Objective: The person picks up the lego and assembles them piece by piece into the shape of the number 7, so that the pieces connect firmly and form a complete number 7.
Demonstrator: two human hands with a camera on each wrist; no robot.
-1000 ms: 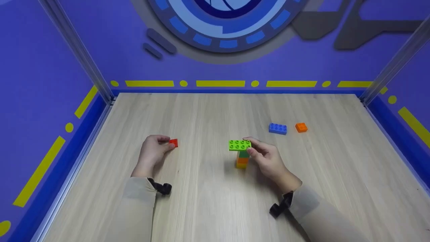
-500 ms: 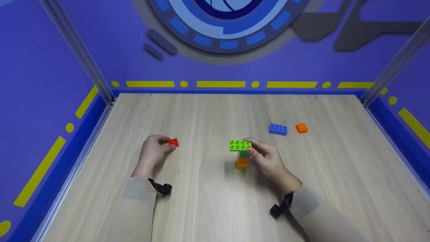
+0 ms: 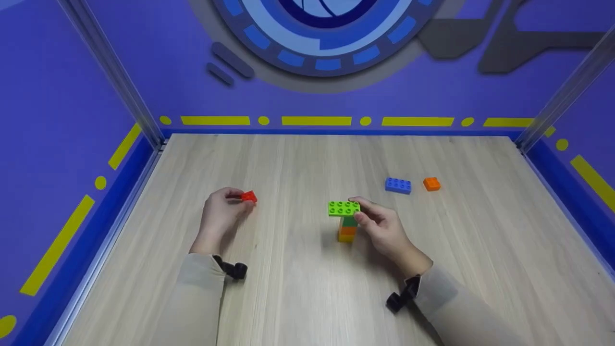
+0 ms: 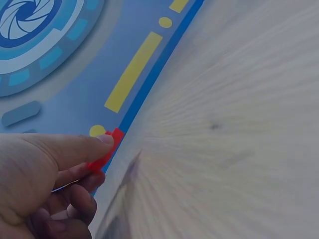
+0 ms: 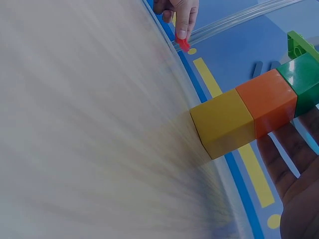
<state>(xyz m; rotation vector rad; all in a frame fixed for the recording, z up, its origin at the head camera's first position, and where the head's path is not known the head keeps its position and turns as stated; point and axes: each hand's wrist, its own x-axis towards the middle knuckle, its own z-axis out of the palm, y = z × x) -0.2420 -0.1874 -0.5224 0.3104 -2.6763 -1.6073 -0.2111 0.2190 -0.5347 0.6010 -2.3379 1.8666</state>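
Head view: one left hand (image 3: 224, 214), thumb and fingertips clamped on a red brick (image 3: 249, 196), over the left part of a wood-grain table (image 3: 293, 293); whether the brick touches the table, cannot tell. One right hand (image 3: 387, 230), thumb and forefinger pinching the right end of a light-green brick (image 3: 343, 208), eight studs upward, which tops an upright stack and overhangs it to the left. Stack, downward from there: dark-green brick (image 3: 349, 221), orange middle brick (image 3: 347, 230), yellow base brick (image 3: 345, 238) standing on the table. Right wrist view: further fingers of that hand extended, apart, beside the stack; their contact with it, cannot tell. Farther back on the right: one blue brick (image 3: 398, 185), studs up, and, near its right side, one small orange brick (image 3: 432, 183). Two beige sleeves (image 3: 194, 302), each with a black wrist device (image 3: 236, 270). Behind: a blue-violet wall (image 3: 158, 57) with yellow markings.
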